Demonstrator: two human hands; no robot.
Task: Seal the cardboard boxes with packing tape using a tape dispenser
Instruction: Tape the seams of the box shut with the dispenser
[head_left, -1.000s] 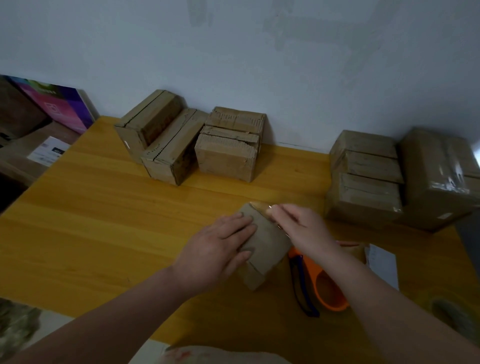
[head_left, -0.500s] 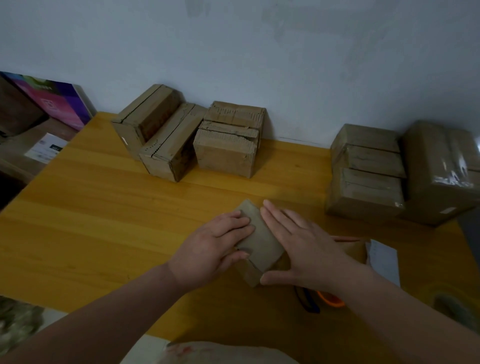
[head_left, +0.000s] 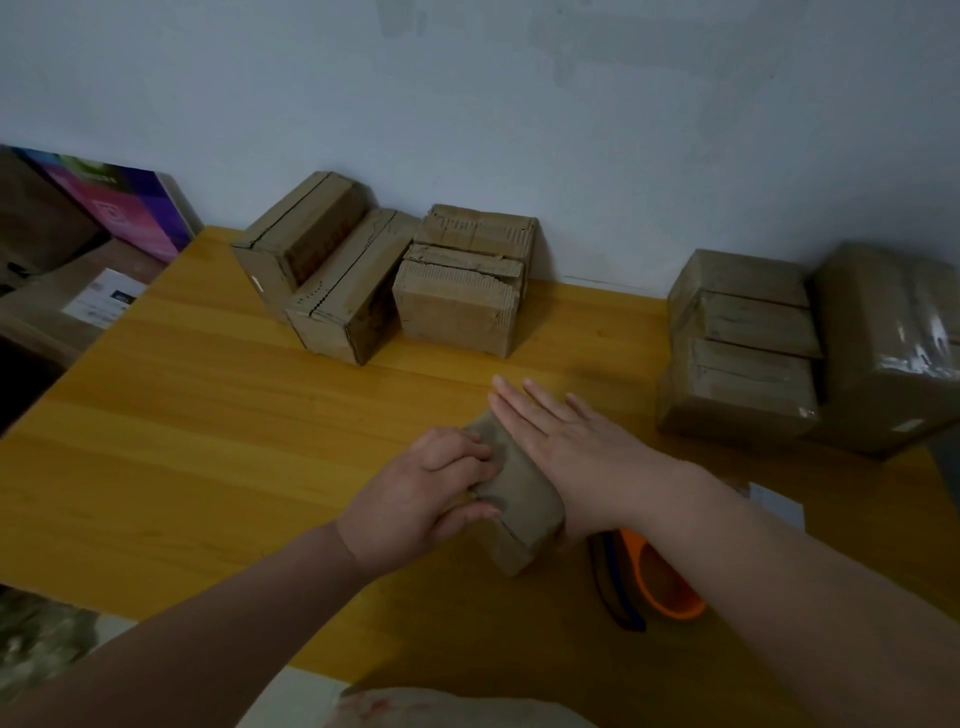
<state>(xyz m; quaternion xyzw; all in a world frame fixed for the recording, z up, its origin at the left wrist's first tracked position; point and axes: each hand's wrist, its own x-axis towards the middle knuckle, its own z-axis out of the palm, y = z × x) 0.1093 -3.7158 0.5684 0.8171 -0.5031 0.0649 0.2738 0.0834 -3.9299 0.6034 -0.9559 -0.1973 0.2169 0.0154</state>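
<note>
At the middle of the worktop (head_left: 208, 441), the left grip (head_left: 415, 499) is curled round the left side of the small box (head_left: 519, 493) and holds it, while the right grip (head_left: 571, 447), which pinched at the box's far corner a second ago, now lies released and flat, pressing along the top toward 12 o'clock. I judge the tape is being smoothed down, so this box is nearly sealed; the tape itself I cannot make out. The orange tape dispenser (head_left: 660, 582) lies unheld at 5 o'clock from the box.
</note>
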